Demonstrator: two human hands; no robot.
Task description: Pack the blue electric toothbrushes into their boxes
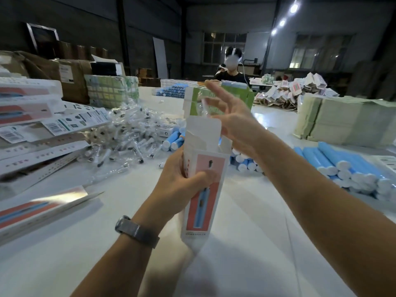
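Observation:
My left hand (180,181) grips a tall white and pink toothbrush box (205,189) and holds it upright above the table, top flaps open. A sliver of blue shows inside the opening. My right hand (233,125) hovers just above and behind the open top with its fingers spread and straight. A blurred clear wrapper (202,106) sits by its fingertips; I cannot tell whether the hand holds it. Loose blue toothbrush handles (334,161) lie stacked to the right, and more blue toothbrush handles (173,140) lie behind the box.
A heap of clear-bagged brush heads (128,133) lies left of centre. Flat unfolded boxes (32,159) are piled at the left, one flat box (42,209) nearer me. Green cartons (111,91) and a paper stack (342,118) stand on the white table (246,243). A person (232,71) sits opposite.

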